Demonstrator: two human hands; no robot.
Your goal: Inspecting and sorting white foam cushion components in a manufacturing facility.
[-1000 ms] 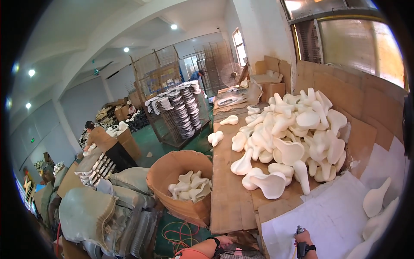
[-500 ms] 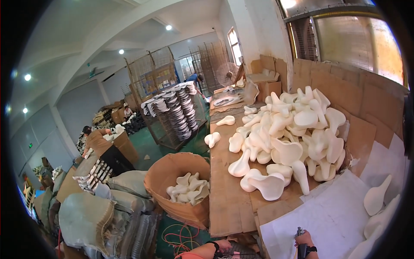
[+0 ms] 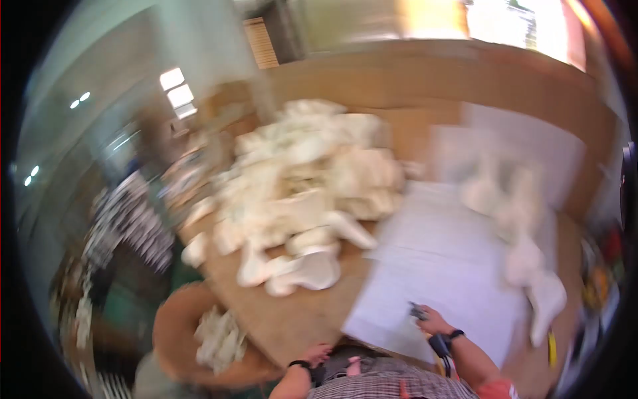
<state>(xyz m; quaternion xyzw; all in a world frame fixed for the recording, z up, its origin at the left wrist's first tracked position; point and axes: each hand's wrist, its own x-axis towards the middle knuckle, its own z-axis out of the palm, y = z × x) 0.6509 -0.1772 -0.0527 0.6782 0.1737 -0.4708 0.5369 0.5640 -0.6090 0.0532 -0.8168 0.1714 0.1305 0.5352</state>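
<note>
My right hand is closed round a small dark hand tool, its tip pointing left above white paper sheets. A dark part and a thin yellowish line run back along that wrist. My left hand is at the table's near edge, beside the cardboard surface; its fingers look loosely stretched and hold nothing visible, though blurred. Ahead lies a large heap of cream-white saddle-shaped foam pieces. More such pieces lie in a row on the right of the paper.
A round cardboard bin with white pieces stands left of the table. Cardboard boards line the back. A yellow-handled object lies at the right edge. Stacked dark-and-white pieces stand far left.
My view has swung to the right, so the heap and bin sit further left and the right-hand row shows fully. The tool stays in my right hand, now pointing left.
</note>
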